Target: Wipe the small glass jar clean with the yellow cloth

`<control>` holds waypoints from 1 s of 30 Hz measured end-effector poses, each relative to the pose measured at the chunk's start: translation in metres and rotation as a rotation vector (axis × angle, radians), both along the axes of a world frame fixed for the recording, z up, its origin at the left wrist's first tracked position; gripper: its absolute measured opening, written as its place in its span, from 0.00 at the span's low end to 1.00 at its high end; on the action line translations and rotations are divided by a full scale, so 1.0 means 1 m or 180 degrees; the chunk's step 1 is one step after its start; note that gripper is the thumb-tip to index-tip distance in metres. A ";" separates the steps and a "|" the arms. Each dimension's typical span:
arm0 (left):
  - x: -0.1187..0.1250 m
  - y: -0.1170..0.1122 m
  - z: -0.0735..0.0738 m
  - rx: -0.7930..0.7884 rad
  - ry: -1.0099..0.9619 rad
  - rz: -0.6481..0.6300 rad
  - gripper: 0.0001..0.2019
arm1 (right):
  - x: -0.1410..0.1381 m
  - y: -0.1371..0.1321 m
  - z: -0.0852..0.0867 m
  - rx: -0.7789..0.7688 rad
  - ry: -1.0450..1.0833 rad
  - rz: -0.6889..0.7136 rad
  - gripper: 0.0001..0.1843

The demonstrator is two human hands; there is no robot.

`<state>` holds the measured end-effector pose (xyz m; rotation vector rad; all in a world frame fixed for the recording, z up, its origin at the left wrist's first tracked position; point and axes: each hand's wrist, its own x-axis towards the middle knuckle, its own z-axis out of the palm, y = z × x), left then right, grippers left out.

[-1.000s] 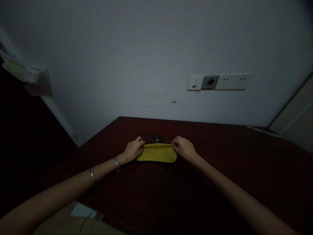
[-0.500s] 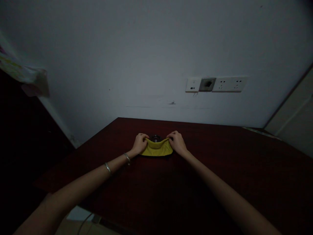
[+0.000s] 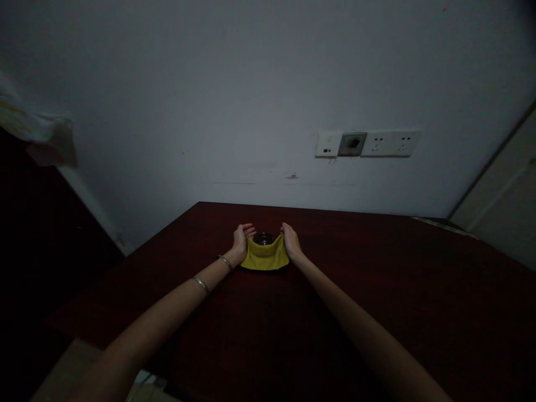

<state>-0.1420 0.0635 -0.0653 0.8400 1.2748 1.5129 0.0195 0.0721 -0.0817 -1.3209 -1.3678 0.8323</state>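
A yellow cloth (image 3: 264,259) is draped against the near side of a small round glassy object (image 3: 263,239), whose dark rim shows above the fabric. What is under the cloth is hidden. At the cloth's left edge stands my left hand (image 3: 240,242), on its side with fingers stretched out and slightly curved round. My right hand (image 3: 291,241) is upright against the right edge, its fingers long and held together, palm facing the cloth. Neither hand pinches the fabric. Two silvery bangles circle my left forearm.
The dark red-brown table (image 3: 377,290) reaches back to a pale wall. Sockets and switches (image 3: 367,144) are set in that wall at right. A pale, colourful fabric or bag (image 3: 46,134) hangs at far left. The light is dim.
Both hands have let go of the cloth's upper corners. Their fingers have straightened, and the palms now flank the cloth's sides. The view has shifted slightly.
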 end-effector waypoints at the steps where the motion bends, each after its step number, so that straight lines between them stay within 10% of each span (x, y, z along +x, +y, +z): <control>1: 0.001 0.001 0.001 -0.0017 -0.0054 -0.0035 0.18 | -0.004 0.002 -0.001 -0.0032 0.0096 0.0024 0.17; 30: 0.037 0.011 -0.013 0.0195 0.0947 0.0278 0.19 | -0.038 0.003 0.004 -0.0440 0.0719 0.0113 0.31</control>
